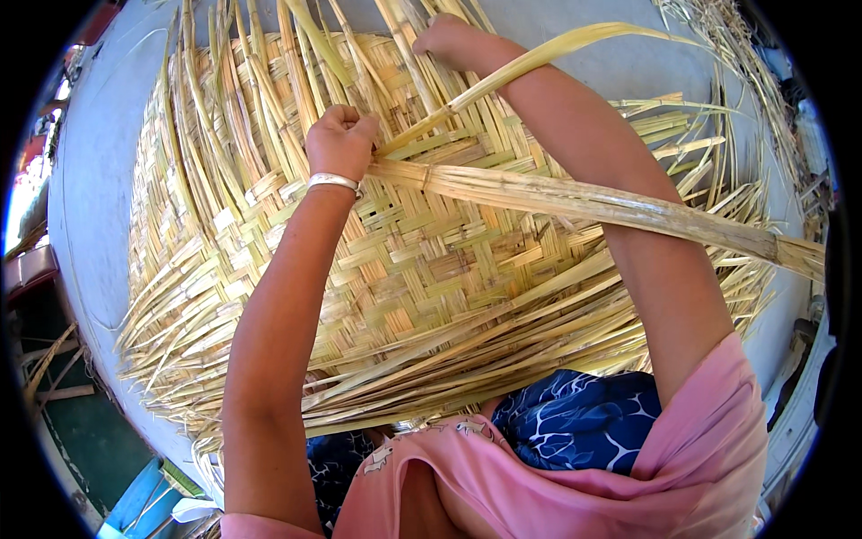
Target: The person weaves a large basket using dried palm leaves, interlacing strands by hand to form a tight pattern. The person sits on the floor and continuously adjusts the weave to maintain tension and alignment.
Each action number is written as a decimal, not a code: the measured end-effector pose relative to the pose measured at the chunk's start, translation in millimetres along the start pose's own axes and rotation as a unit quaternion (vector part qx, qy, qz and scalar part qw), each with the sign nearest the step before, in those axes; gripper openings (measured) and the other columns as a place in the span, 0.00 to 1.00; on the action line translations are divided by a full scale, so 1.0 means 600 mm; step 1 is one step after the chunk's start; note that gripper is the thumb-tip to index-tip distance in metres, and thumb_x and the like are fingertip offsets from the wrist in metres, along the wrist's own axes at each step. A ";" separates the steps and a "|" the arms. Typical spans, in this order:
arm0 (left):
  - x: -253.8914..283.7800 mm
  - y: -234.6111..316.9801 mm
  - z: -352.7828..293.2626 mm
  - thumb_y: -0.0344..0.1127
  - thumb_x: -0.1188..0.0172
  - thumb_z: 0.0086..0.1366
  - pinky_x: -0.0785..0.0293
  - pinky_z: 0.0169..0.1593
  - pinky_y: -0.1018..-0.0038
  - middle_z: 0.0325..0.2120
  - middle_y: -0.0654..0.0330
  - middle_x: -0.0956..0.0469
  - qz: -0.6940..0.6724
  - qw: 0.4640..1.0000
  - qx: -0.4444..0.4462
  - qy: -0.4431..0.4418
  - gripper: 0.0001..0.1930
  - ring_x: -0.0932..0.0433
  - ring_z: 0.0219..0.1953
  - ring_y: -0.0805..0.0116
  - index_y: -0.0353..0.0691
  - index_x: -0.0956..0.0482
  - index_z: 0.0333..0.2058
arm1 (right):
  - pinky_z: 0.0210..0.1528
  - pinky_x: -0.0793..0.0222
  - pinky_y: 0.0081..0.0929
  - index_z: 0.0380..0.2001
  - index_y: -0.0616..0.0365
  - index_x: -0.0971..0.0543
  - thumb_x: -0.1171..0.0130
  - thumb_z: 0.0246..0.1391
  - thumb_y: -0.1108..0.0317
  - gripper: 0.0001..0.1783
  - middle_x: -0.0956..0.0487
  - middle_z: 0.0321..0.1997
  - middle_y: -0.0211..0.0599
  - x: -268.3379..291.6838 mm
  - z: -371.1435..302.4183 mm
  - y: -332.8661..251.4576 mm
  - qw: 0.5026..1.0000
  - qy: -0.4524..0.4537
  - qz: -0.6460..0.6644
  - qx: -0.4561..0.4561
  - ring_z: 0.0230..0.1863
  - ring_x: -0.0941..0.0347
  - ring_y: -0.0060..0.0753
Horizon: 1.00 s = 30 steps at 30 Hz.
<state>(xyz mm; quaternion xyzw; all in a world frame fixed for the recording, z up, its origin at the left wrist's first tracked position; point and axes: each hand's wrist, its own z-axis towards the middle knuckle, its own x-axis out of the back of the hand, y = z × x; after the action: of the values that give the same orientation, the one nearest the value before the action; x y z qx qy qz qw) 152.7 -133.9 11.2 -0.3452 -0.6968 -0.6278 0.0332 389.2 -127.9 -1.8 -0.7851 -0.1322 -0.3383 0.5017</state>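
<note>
A large woven mat [422,260] of split reed strips lies before me, criss-crossed in its middle with long loose ends round its edges. My left hand [343,139] is closed over the far part of the weave, gripping reed strips. From it a wide flattened reed strip [539,191] runs right, passing over my right forearm. A narrower yellow-green strip [530,61] arches from the same spot across that forearm. My right hand [442,40] reaches beyond the weave among upright loose strips [296,67], fingers curled; whatever they hold is hidden.
The mat rests on a grey floor [90,216]. More loose strips [718,31] lie at the far right. A bundle of strip ends [485,332] runs along the near edge, by my legs in blue patterned cloth [579,420]. A blue object [139,503] stands at lower left.
</note>
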 end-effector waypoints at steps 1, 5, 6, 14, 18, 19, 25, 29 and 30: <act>-0.011 0.002 0.002 0.36 0.39 0.51 0.29 0.26 0.76 0.18 0.58 0.24 -0.013 1.000 0.010 -0.003 0.12 0.26 0.19 0.72 0.30 0.24 0.27 | 0.37 0.30 0.31 0.35 0.69 0.23 0.37 0.37 0.62 0.23 0.22 0.31 0.52 0.004 0.010 0.028 0.996 -0.013 0.079 0.042 0.33 0.24 0.43; -0.020 0.014 -0.006 0.37 0.38 0.51 0.29 0.25 0.76 0.18 0.57 0.24 -0.090 0.992 0.084 0.014 0.13 0.26 0.18 0.73 0.30 0.24 0.27 | 0.41 0.26 0.31 0.46 0.61 0.28 0.56 0.60 0.58 0.19 0.23 0.38 0.39 0.040 -0.017 0.033 0.757 -0.234 0.608 0.036 0.38 0.25 0.33; -0.024 0.015 -0.007 0.37 0.38 0.51 0.28 0.25 0.75 0.19 0.57 0.24 -0.083 0.993 0.082 0.013 0.13 0.26 0.19 0.73 0.30 0.24 0.27 | 0.41 0.26 0.32 0.45 0.61 0.28 0.56 0.60 0.59 0.18 0.22 0.37 0.39 0.049 -0.026 0.032 0.752 -0.249 0.610 0.011 0.37 0.24 0.34; -0.050 0.008 0.015 0.37 0.37 0.54 0.28 0.31 0.77 0.22 0.61 0.23 0.149 0.983 -0.105 -0.027 0.13 0.24 0.26 0.74 0.33 0.23 0.34 | 0.40 0.25 0.34 0.42 0.64 0.26 0.52 0.55 0.68 0.15 0.21 0.35 0.40 0.022 -0.030 0.038 0.755 -0.320 0.573 0.008 0.34 0.23 0.36; -0.052 0.030 0.027 0.40 0.39 0.56 0.29 0.34 0.73 0.24 0.58 0.22 0.221 0.958 -0.151 -0.099 0.14 0.25 0.27 0.70 0.35 0.23 0.35 | 0.34 0.27 0.28 0.40 0.62 0.24 0.48 0.52 0.70 0.12 0.21 0.32 0.37 0.038 -0.044 0.040 0.827 -0.215 0.517 0.045 0.31 0.25 0.32; -0.045 0.026 0.038 0.41 0.41 0.56 0.29 0.35 0.72 0.24 0.56 0.22 0.204 0.962 -0.131 -0.128 0.14 0.24 0.28 0.67 0.37 0.22 0.36 | 0.32 0.28 0.25 0.39 0.61 0.23 0.47 0.51 0.70 0.12 0.21 0.31 0.36 0.047 -0.065 0.025 0.861 -0.182 0.473 0.041 0.30 0.25 0.30; -0.060 0.032 0.068 0.41 0.38 0.55 0.30 0.38 0.74 0.28 0.58 0.21 0.187 0.953 -0.076 -0.227 0.17 0.26 0.30 0.72 0.34 0.22 0.38 | 0.31 0.31 0.18 0.36 0.59 0.23 0.46 0.53 0.66 0.10 0.24 0.27 0.31 0.050 -0.108 0.101 0.914 -0.042 0.403 -0.029 0.30 0.27 0.23; -0.065 0.033 0.073 0.42 0.38 0.55 0.29 0.41 0.72 0.32 0.56 0.21 0.221 0.942 -0.029 -0.251 0.16 0.24 0.33 0.67 0.37 0.20 0.38 | 0.19 0.32 0.24 0.20 0.64 0.23 0.43 0.48 0.64 0.13 0.22 0.19 0.41 0.029 -0.164 0.090 0.953 0.152 0.256 -0.057 0.18 0.27 0.25; -0.073 0.034 0.073 0.42 0.38 0.55 0.29 0.42 0.71 0.33 0.55 0.20 0.233 0.938 -0.025 -0.256 0.15 0.23 0.34 0.66 0.39 0.19 0.38 | 0.18 0.33 0.23 0.20 0.64 0.23 0.42 0.48 0.63 0.14 0.23 0.17 0.40 0.028 -0.182 0.095 0.955 0.157 0.243 -0.058 0.16 0.28 0.25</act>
<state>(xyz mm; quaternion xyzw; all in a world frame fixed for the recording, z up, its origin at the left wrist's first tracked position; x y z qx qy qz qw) 213.2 -114.4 -1.5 -0.6480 -0.5659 -0.5097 -0.0094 389.0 -252.2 -1.2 -0.7585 0.1628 -0.3322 0.5365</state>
